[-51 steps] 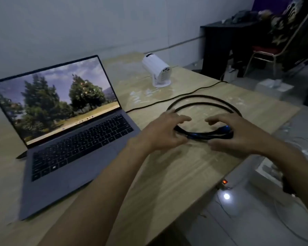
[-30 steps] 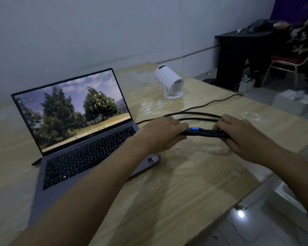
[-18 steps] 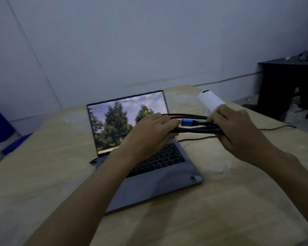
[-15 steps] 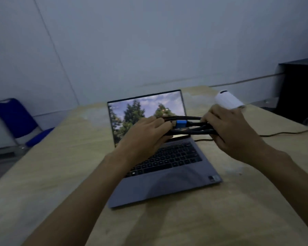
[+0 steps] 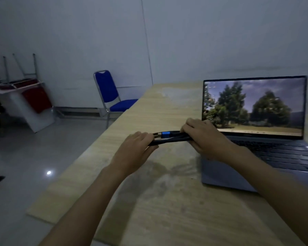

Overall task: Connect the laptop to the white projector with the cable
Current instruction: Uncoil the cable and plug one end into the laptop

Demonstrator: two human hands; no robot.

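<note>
Worktop [image 5: 167, 201], pale wood. Laptop [image 5: 256, 135] open on it, screen lit. Just left of the laptop, above the surface, the cable [image 5: 169, 138], bunched in several strands. Left hand [image 5: 133, 151] clenched around one end of the bundle, right hand [image 5: 203, 137] around the other. Looks light, springy, likely to uncoil; best held by the blue-collared plug [image 5: 164, 134]. Projector out of view.

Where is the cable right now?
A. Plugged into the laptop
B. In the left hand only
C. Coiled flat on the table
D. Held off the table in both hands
D: the left hand and right hand both grip the bundled cable above the table.
</note>
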